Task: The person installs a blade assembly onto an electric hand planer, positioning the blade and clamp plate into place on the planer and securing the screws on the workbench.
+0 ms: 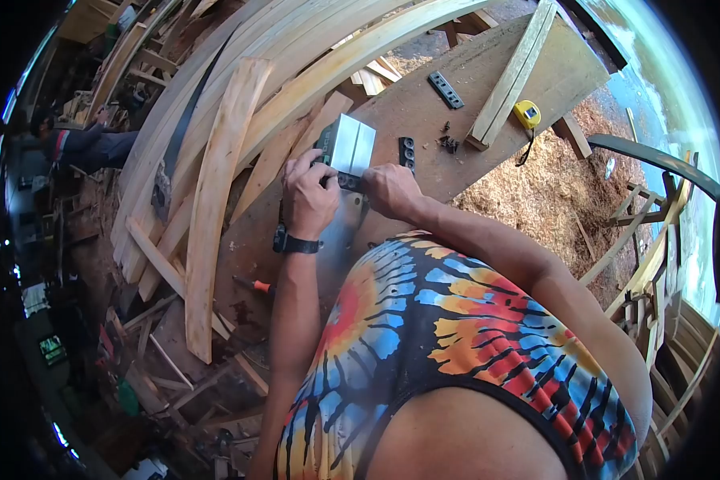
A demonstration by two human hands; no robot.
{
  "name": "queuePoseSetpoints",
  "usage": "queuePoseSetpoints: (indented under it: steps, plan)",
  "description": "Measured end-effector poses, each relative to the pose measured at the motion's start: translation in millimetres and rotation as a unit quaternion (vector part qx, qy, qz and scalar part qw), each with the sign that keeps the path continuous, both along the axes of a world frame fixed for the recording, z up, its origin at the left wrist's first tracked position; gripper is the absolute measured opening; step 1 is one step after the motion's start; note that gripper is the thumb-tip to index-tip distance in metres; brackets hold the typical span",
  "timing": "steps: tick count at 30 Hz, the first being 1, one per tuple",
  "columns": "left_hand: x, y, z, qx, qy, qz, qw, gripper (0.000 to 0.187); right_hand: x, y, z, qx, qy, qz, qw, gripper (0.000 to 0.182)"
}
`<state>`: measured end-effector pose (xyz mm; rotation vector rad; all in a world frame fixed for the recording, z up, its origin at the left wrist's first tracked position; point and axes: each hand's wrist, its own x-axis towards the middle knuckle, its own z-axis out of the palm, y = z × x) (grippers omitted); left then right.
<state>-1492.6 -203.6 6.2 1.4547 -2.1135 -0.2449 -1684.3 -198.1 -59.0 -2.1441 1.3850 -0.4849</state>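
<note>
My left hand (pixel 310 194), with a dark watch on its wrist, is wrapped round the near left side of a dark green power tool (pixel 326 144) with a flat silver plate (pixel 353 145) facing up. Against the tool's near edge lies a black strip with round holes (pixel 349 182). My right hand (pixel 392 190) is closed at the right end of this strip; its fingertips are partly hidden. A second black holed piece (pixel 407 154) lies on the board just beyond my right hand, and another dark holed strip (pixel 446 90) lies farther off.
The wooden work board (pixel 568 60) carries a yellow tape measure (pixel 527 114), two narrow wood strips (pixel 514 76) and dark scraps. Long planks (pixel 228 184) are stacked on the left. An orange-handled screwdriver (pixel 261 286) lies near my left forearm. Shavings cover the ground; a person (pixel 96 148) is at far left.
</note>
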Motion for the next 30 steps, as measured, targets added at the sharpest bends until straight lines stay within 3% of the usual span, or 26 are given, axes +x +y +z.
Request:
queuePoseSetpoints:
  steps: [7,13,16,19,30]
  plan:
    - [-0.3,-0.5,1.6,0.015,0.009,0.004,1.0,0.007,7.8,2.1,-4.5,0.038,-0.033,-0.05,0.997,0.016]
    - [-1.8,-0.2,3.1,0.015,0.022,-0.001,1.0,0.006,7.9,0.4,8.0,0.193,-0.174,-0.158,0.953,0.023]
    - [-0.6,-0.2,2.5,0.014,0.012,0.0,1.0,0.007,11.5,7.1,-2.9,0.086,-0.101,-0.117,0.984,0.021]
    - [-0.1,0.0,1.3,0.018,0.013,0.001,1.0,0.006,12.3,6.1,-3.3,0.091,-0.061,-0.11,0.988,0.02]
    - [0.1,-0.9,2.7,0.026,0.008,0.0,1.0,0.007,24.2,5.2,-4.5,0.151,-0.102,-0.186,0.965,0.02]
